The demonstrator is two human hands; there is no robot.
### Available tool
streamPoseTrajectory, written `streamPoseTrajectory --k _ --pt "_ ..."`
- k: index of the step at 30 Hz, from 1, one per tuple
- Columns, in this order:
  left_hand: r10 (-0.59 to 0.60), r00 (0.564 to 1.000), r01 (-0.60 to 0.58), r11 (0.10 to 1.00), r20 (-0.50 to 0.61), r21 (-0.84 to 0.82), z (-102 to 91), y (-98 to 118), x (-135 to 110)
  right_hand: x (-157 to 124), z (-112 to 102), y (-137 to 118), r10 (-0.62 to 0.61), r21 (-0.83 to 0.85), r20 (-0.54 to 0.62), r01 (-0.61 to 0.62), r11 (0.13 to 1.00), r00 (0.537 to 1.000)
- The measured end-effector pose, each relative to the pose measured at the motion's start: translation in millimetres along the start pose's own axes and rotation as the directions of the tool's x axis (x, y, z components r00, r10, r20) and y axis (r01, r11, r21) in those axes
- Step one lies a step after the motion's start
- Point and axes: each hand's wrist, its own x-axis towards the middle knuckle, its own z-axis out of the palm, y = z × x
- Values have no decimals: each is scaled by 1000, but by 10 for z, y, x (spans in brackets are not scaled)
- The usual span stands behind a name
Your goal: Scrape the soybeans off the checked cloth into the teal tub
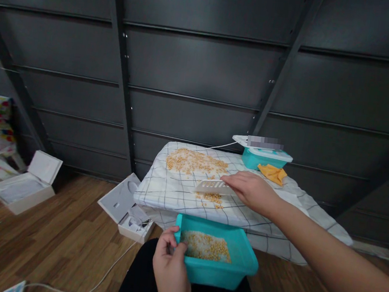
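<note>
My left hand (172,265) is closed on the left rim of a teal plastic bin (215,272), its thumb inside the wall. The bin rests over my lap and holds yellow kernels mixed with white grains (206,246). Out over the table, my right hand (251,190) grips a white slotted plastic scraper (211,186), held on edge above the checked cloth. A small patch of yellow kernels (212,197) lies right by its lower edge. Farther back spreads a larger heap of kernels and white grains (192,161).
A second teal bin (254,158) with a white lid stands at the table's back right, beside a yellow cloth (272,174). Open white boxes (135,233) sit on the wooden floor to the left, with a white cable (102,278) running nearby. A dark panelled wall (196,66) rises behind.
</note>
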Motion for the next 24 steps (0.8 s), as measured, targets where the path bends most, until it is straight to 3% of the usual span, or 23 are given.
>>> streamPoseTrajectory --k 14,24 --pt "-52 999 52 996 4 -66 58 151 -29 -333 -89 -67 -31 76 -55 35 997 998" --pt "-46 999 47 998 22 -48 77 163 -14 -382 -60 -139 -24 184 -96 41 982 995"
